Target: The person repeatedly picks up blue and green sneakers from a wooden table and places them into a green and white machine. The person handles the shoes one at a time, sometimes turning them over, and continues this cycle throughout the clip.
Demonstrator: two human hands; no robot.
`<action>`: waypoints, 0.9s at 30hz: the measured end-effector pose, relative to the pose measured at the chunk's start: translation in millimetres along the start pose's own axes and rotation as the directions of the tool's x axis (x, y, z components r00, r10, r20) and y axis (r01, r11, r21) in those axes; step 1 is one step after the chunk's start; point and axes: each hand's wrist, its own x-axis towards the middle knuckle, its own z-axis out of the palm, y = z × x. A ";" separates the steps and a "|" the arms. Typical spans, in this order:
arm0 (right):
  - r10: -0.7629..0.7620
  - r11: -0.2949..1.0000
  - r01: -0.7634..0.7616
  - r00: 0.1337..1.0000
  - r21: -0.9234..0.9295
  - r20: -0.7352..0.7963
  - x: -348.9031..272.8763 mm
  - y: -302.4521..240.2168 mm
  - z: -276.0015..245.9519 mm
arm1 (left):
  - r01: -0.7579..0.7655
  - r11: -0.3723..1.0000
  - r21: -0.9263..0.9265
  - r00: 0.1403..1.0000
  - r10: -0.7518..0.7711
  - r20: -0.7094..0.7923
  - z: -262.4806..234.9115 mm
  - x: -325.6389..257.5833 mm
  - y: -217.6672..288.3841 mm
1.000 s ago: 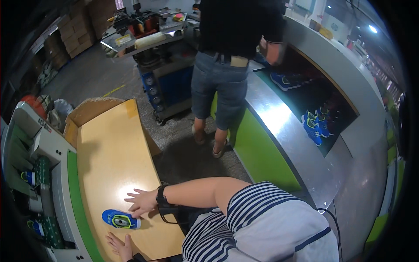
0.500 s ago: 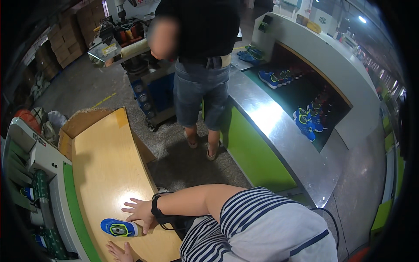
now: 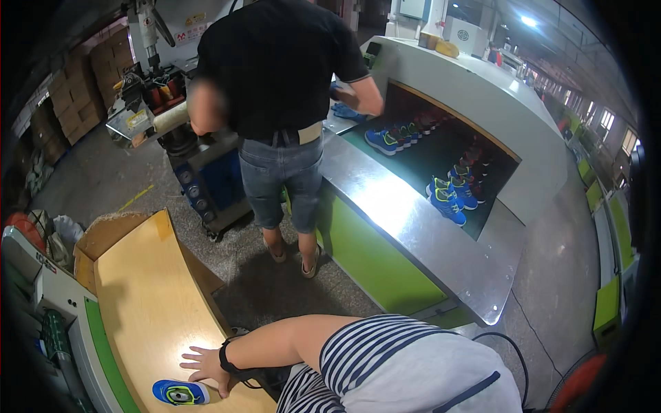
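My right hand (image 3: 206,365) rests on the pale wooden tabletop (image 3: 131,296), fingers spread and nothing in them. A black band circles its wrist. Just beside it lies a blue low shoe (image 3: 180,392) with lime-green trim around its opening and a white sole. Something grey sits inside the opening. The thumb comes close to the sole end of the shoe; whether they touch I cannot tell. My left hand is outside the picture.
A person (image 3: 275,76) in a black shirt stands ahead, beside a machine (image 3: 155,103). At right, a metal-topped counter (image 3: 385,206) fronts a tunnel machine (image 3: 475,96) with blue shoes (image 3: 447,199) in its mouth. A green-edged machine (image 3: 55,289) borders the table's left.
The view has swung up, so my left hand has dropped out at the lower edge. My right hand stays spread by the shoe. The person's right arm now shows, bent out to the side.
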 end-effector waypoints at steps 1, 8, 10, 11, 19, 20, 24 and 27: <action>0.004 1.000 -0.004 1.000 0.001 -0.005 -0.8 0.7 0.4 | 0.001 1.000 -0.006 1.000 -0.001 -0.002 -0.6 0.7 2.1; -0.012 1.000 0.011 1.000 0.007 0.007 -2.6 -4.7 -2.1 | -0.040 0.996 0.083 0.995 0.047 -0.086 16.8 4.3 -12.3; -0.005 1.000 0.005 1.000 -0.004 0.007 -3.5 -2.9 -0.8 | -0.046 0.992 0.116 0.992 0.060 -0.115 16.7 3.7 -9.5; -0.002 1.000 0.002 1.000 -0.002 0.009 -4.8 -1.8 -1.0 | -0.042 0.993 0.112 0.992 0.054 -0.113 16.9 1.5 -6.6; 0.007 0.999 -0.009 0.998 -0.041 -0.062 -0.5 -10.9 -4.8 | -0.131 0.954 -0.270 0.984 0.092 -0.153 46.1 19.3 -40.3; 0.029 0.998 -0.034 0.996 -0.062 -0.083 -9.2 -12.3 -9.6 | -0.167 0.934 -0.316 0.978 0.117 -0.172 58.6 28.7 -41.6; 0.021 0.978 -0.036 0.997 -0.203 -0.078 -16.9 -26.7 -24.3 | -0.058 0.908 -0.415 0.998 0.038 -0.058 16.5 1.0 -12.3; 0.058 0.979 -0.054 0.998 -0.195 0.016 -15.6 -42.1 -39.4 | -0.027 0.928 -0.371 0.999 0.012 -0.044 15.0 -0.2 -13.5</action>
